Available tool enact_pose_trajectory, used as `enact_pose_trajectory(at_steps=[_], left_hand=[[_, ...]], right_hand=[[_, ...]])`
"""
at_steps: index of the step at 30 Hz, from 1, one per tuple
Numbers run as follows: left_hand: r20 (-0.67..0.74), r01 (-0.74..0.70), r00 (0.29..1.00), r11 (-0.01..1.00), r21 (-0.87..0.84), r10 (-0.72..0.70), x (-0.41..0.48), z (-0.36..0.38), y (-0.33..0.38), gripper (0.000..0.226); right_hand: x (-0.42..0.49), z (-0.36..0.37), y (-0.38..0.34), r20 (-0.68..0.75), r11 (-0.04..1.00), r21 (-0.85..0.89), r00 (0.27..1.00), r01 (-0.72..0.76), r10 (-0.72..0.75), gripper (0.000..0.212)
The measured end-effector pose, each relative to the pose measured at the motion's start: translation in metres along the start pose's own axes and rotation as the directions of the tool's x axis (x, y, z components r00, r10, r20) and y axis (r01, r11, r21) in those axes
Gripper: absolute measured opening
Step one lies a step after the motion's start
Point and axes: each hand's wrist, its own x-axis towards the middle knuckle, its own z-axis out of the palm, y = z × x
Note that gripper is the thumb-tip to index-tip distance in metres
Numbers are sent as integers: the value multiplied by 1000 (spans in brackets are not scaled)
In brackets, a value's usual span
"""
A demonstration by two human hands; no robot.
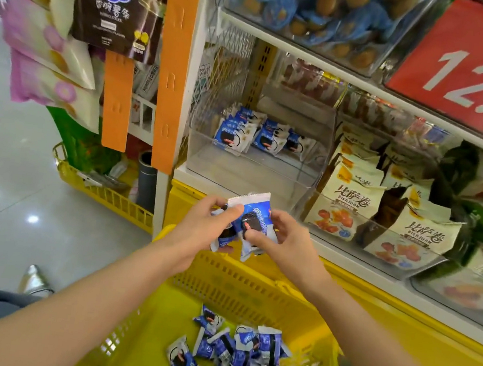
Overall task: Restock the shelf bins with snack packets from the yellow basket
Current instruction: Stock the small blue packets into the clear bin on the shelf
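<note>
A small bunch of blue-and-white snack packets (251,214) is held between both hands above the yellow basket (239,286). My left hand (203,225) grips the packets from the left, and my right hand (280,238) pinches them from the right. Several more of the same packets (231,355) lie loose in the basket's bottom. Straight ahead is a clear shelf bin (254,166), mostly bare, with several matching packets (258,136) standing at its back.
To the right, bins hold cream packets (351,196) and dark green packs (479,218). A red price sign (473,68) hangs at upper right. Orange hanging strips (173,68) and bagged snacks (116,0) are at left. A second yellow basket (105,190) sits on the floor.
</note>
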Motion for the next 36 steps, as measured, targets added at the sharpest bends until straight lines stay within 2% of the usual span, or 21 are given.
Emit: enact_pose_trajectory(at_steps=[4,7,9,11,15,19,22,27,32,36], left_hand=[[18,-39,999,991,-130,41,7,-17,17,36],[6,-71,997,978,-196,73,13,-33,29,38],[-53,-98,995,964,-248,87,17,-43,34,38],[-109,-125,989,962,-241,101,22,-50,38,35],[-165,-160,978,972,-174,131,32,-61,43,31],[-164,-185,975,957,-225,150,39,-70,46,22],[-130,-170,982,933,-318,135,44,-74,45,21],[-87,-106,993,893,-436,75,52,-77,43,28],[-78,-83,996,884,-461,53,58,-81,43,33],[-80,-61,996,878,-475,26,59,-76,42,30]], right_hand=[[21,-15,-28,-7,1000,-25,1000,8,-8,35],[54,-33,-51,-160,995,-66,983,81,-90,29],[86,-45,-61,-284,979,-187,949,83,-134,34],[122,-54,-66,-340,938,-346,927,32,-157,41],[181,-59,-57,-262,818,-573,958,-56,-118,52],[219,-53,-33,-159,700,-706,987,-108,-8,52],[240,-46,-21,-136,644,-755,990,-128,36,50],[260,-36,-15,-97,602,-795,995,-80,4,50],[268,-34,-13,-76,468,-884,992,-21,-99,42],[268,-33,-16,-54,386,-922,996,-20,-77,42]])
